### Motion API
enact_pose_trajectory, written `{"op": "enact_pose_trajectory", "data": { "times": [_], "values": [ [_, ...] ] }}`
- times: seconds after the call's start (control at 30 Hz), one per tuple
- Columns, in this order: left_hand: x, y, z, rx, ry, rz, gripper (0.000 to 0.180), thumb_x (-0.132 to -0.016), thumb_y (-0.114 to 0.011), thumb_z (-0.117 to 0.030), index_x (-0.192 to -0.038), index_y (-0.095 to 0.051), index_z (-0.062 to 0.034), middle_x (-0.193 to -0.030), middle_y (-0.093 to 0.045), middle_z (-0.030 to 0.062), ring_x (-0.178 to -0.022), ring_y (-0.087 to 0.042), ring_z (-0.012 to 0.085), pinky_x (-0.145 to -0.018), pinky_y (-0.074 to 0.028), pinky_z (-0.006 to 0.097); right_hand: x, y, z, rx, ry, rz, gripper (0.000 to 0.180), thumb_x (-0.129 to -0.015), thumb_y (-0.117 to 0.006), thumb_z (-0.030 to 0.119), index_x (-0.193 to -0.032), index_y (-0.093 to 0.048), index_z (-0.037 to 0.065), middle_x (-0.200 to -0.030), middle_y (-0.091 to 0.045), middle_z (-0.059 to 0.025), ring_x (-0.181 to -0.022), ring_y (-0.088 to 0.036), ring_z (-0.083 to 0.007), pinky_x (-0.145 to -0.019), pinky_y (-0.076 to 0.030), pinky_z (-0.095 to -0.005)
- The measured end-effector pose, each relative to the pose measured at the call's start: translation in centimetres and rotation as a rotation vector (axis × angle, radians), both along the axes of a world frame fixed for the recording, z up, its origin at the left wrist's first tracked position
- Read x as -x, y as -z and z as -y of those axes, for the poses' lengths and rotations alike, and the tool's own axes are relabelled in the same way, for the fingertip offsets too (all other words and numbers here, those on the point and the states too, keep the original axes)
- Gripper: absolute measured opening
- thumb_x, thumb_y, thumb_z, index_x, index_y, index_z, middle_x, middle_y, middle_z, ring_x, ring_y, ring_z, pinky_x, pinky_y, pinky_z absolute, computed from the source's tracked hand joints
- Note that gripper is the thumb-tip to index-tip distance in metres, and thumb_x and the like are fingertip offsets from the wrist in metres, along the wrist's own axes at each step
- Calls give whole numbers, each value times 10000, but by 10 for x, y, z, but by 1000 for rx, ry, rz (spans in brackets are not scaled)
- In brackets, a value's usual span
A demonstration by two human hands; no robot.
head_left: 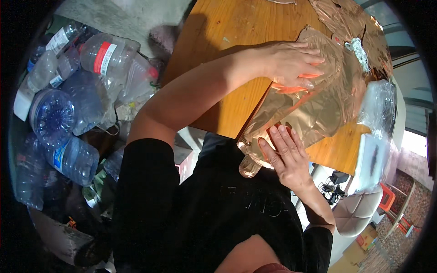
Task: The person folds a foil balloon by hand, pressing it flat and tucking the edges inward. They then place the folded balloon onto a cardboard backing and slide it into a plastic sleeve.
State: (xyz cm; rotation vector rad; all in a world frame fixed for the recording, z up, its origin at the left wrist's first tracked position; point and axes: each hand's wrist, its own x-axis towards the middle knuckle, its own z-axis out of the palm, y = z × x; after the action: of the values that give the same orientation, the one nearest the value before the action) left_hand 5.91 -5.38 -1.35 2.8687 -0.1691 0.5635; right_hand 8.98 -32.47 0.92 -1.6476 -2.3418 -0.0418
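Note:
A rose-gold foil balloon [327, 102], flat and creased, lies over the wooden table [223, 32]. Its near end, with a rounded tab, hangs past the table's front edge against my black shirt. Across its far part rests my left hand [293, 66], fingers spread and palm down. My right hand [289, 159] presses flat on the near end, fingers stretched out. Neither hand grips anything. The foil beneath both palms is hidden.
More rose-gold foil [348, 20] lies at the far right, beside a bundle of white string [359, 53]. Clear plastic packaging [378, 109] sits on the right edge. Several empty plastic bottles [77, 113] are heaped at left. A pale padded stool [359, 211] stands right.

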Motion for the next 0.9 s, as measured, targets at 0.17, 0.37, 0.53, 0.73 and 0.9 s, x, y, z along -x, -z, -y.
{"op": "enact_pose_trajectory", "data": {
  "times": [0.17,0.37,0.53,0.73,0.9],
  "values": [
    [1,-1,0,-2,23,-31,543,-979,-511,-456,-1423,-509,-142,-1563,-361,126,-1473,-282,274,-1222,-184,453,3,4,-1,-81,-57,-51,521,-851,-696,147,-1351,-575,226,-1528,-389,-169,-1404,-394,-382,-1145,-336,-542],
    [2,0,0,2,5,-92,563,-977,-506,-452,-1453,-472,-153,-1581,-330,118,-1482,-259,286,-1224,-174,456,15,0,-16,-14,-97,108,528,-914,-608,215,-1419,-507,102,-1496,-470,-113,-1420,-394,-308,-1188,-292,-474],
    [4,-7,3,39,17,-110,549,-965,-537,-427,-1428,-492,-136,-1567,-348,134,-1478,-266,301,-1215,-194,467,12,-2,-18,-19,-104,23,459,-893,-627,193,-1338,-595,84,-1473,-500,-106,-1397,-431,-290,-1161,-353,-445],
    [6,-7,8,81,-57,-97,545,-951,-566,-412,-1410,-508,-123,-1558,-356,143,-1470,-275,318,-1209,-201,485,-14,-15,-19,50,-205,-63,401,-851,-638,157,-1243,-657,75,-1419,-557,-86,-1356,-486,-264,-1152,-376,-422],
    [10,-10,21,104,-125,-78,535,-938,-595,-370,-1395,-519,-103,-1552,-357,156,-1461,-287,330,-1203,-206,498,-41,-28,-14,115,-307,-71,370,-831,-620,137,-1194,-673,95,-1414,-566,-61,-1354,-492,-238,-1163,-359,-411]
  ]
}}
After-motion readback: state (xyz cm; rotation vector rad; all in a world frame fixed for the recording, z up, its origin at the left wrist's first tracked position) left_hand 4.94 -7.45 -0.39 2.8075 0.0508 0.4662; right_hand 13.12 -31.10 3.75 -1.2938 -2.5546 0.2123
